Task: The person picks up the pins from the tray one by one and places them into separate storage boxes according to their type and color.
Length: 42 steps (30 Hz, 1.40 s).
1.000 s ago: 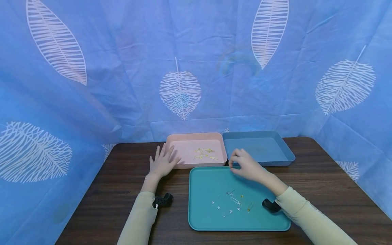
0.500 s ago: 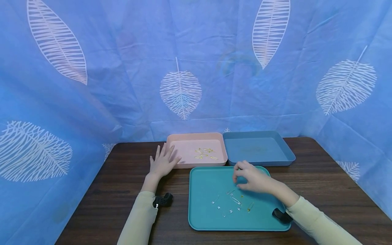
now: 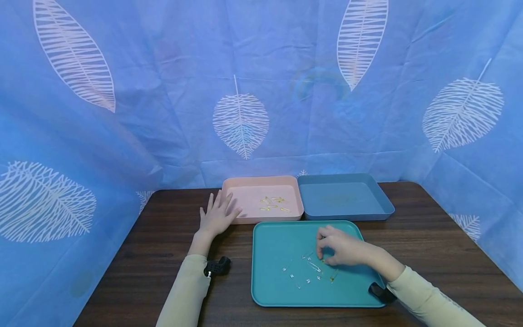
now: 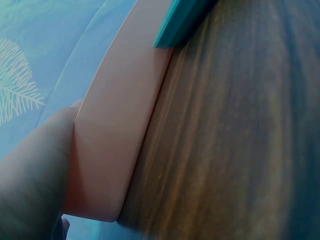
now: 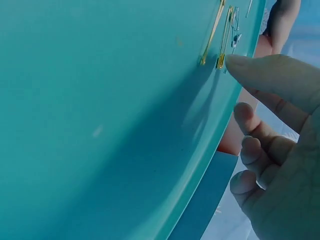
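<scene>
My right hand (image 3: 327,258) hovers low over the teal tray (image 3: 278,240), with its fingers bent down among several small safety pins (image 3: 312,266). In the right wrist view one fingertip (image 5: 250,67) touches the tray right at the head of a gold pin (image 5: 224,40). The other fingers are loosely curled and hold nothing. My left hand (image 3: 216,217) lies flat on the table, and its fingers (image 4: 35,170) rest against the front left corner of the pink tray (image 3: 261,219), which holds several gold pins (image 3: 273,204).
A blue tray (image 3: 384,206) stands to the right of the pink tray, behind the teal one. Dark wooden table (image 3: 155,254) all around. Blue leaf-print cloth (image 3: 261,91) closes off the back and both sides. Black wrist mounts (image 3: 216,267) sit on both sleeves.
My right hand has come back from near the blue tray's front edge to the pins in the middle of the teal tray. The left hand has not moved.
</scene>
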Each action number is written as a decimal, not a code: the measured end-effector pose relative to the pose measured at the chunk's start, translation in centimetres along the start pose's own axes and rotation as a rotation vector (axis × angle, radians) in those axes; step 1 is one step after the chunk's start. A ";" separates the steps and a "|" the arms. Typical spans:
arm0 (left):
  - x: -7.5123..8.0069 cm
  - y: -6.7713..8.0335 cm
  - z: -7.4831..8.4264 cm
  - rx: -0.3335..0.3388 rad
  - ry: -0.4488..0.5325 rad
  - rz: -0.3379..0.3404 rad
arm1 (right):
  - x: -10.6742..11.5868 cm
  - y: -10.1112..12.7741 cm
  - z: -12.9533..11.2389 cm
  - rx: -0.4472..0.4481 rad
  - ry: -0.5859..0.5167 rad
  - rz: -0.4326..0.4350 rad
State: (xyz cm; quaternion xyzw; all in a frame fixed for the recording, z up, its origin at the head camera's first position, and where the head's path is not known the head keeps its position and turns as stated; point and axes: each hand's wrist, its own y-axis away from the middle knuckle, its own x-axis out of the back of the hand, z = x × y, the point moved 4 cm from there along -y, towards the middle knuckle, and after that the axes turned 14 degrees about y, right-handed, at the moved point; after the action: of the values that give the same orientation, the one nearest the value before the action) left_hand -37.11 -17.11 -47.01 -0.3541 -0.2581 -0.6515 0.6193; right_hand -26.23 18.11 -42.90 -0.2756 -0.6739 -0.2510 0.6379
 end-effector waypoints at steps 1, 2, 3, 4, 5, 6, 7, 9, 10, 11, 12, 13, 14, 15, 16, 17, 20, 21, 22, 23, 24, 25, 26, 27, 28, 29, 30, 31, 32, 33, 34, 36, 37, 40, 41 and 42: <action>0.0 0.0 0.0 -0.002 -0.003 0.000 | -0.1 0.0 0.0 -0.005 -0.003 -0.012; -0.1 0.0 -0.1 -0.003 -0.004 0.000 | -0.1 0.0 0.0 -0.008 -0.005 -0.023; -0.1 0.0 -0.1 -0.004 -0.005 0.000 | -0.1 0.1 0.0 -0.008 -0.009 -0.030; -0.1 0.0 -0.1 -0.006 -0.004 0.001 | -0.1 0.1 -0.1 -0.009 -0.012 -0.035; -0.1 0.0 -0.1 -0.007 -0.004 0.002 | -0.1 0.1 -0.1 -0.009 -0.014 -0.039; 0.0 0.0 -0.1 -0.008 -0.001 0.003 | -0.2 0.1 -0.1 -0.008 -0.014 -0.042; 0.0 0.1 -0.1 -0.008 0.003 0.003 | -0.2 0.1 -0.2 -0.007 -0.015 -0.042; 0.0 0.1 0.0 -0.007 0.005 0.004 | -0.2 0.2 -0.3 -0.008 -0.015 -0.045; 0.0 0.1 0.0 -0.006 0.005 0.003 | -0.2 0.2 -0.3 -0.009 -0.015 -0.046; 0.0 0.1 0.0 -0.004 0.005 0.003 | -0.2 0.2 -0.3 -0.009 -0.016 -0.046; 0.0 0.1 0.0 -0.004 0.005 0.002 | -0.1 0.2 -0.3 -0.006 -0.018 -0.042; 0.0 0.1 0.0 -0.003 0.004 0.003 | -0.1 0.2 -0.4 -0.003 -0.023 -0.038; 0.0 0.1 0.0 -0.002 0.004 0.002 | -0.1 0.3 -0.4 -0.003 -0.025 -0.038; 0.0 0.1 0.0 -0.001 0.007 0.000 | -0.1 0.3 -0.4 -0.003 -0.027 -0.036; 0.1 0.1 0.0 -0.002 0.011 -0.001 | -0.1 0.3 -0.4 0.002 -0.028 -0.032; 0.1 0.1 0.0 -0.003 0.014 -0.001 | -0.1 0.3 -0.4 0.001 -0.029 -0.031; 0.1 0.1 0.0 0.000 0.017 -0.006 | -0.2 0.2 -0.5 -0.009 -0.029 -0.039; 0.1 0.1 0.0 0.000 0.019 -0.006 | -0.2 0.2 -0.5 -0.011 -0.030 -0.041; 0.1 0.1 -0.1 0.000 0.018 -0.006 | -0.2 0.2 -0.5 -0.011 -0.028 -0.043; 0.1 0.1 -0.1 0.001 0.017 -0.005 | -0.2 0.1 -0.6 -0.016 -0.024 -0.048; 0.1 0.1 -0.1 0.002 0.014 -0.005 | -0.2 0.1 -0.6 -0.015 -0.022 -0.050; 0.1 0.1 -0.1 0.003 0.015 -0.007 | -0.2 0.0 -0.7 -0.016 -0.017 -0.051; 0.1 0.2 -0.1 0.003 0.016 -0.006 | -0.2 -0.1 -0.7 -0.016 -0.011 -0.052; 0.1 0.2 -0.1 0.002 0.016 -0.006 | -0.2 -0.1 -0.8 -0.016 -0.008 -0.051; 0.2 0.2 -0.1 0.003 0.017 -0.006 | -0.2 -0.3 -0.8 -0.016 -0.005 -0.049; 0.2 0.2 -0.1 0.002 0.018 -0.006 | -0.2 -0.4 -0.8 -0.017 -0.002 -0.047; 0.2 0.2 0.0 0.002 0.021 -0.007 | -0.1 -0.5 -0.8 -0.017 0.002 -0.041; 0.2 0.2 0.0 0.002 0.029 -0.008 | -0.1 -0.6 -0.8 -0.018 0.008 -0.035; 0.2 0.2 0.0 0.002 0.032 -0.009 | 0.0 -0.7 -0.8 -0.013 0.011 -0.023; 0.2 0.2 0.0 0.001 0.036 -0.012 | 0.0 -0.9 -0.8 -0.011 0.013 -0.012; 0.2 0.2 0.0 0.001 0.038 -0.014 | 0.1 -1.0 -0.8 -0.009 0.016 -0.003; 0.1 0.2 0.0 0.001 0.042 -0.017 | 0.2 -1.4 -0.7 0.001 0.025 0.024; 0.1 0.2 0.0 0.002 0.044 -0.018 | 0.3 -1.6 -0.7 0.006 0.028 0.036; 0.1 0.2 0.0 0.001 0.038 -0.013 | 0.4 -2.3 -0.6 0.020 0.045 0.068; 0.1 0.2 0.0 0.001 0.039 -0.012 | 0.5 -2.5 -0.6 0.025 0.050 0.081; 0.1 0.2 0.0 0.000 0.038 -0.012 | 0.6 -2.8 -0.6 0.026 0.050 0.087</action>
State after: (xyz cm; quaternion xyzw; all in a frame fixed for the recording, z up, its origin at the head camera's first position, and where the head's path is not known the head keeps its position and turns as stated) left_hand -36.87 -17.17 -46.95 -0.3402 -0.2484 -0.6616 0.6204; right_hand -27.71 15.73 -42.25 -0.2896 -0.6483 -0.2211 0.6685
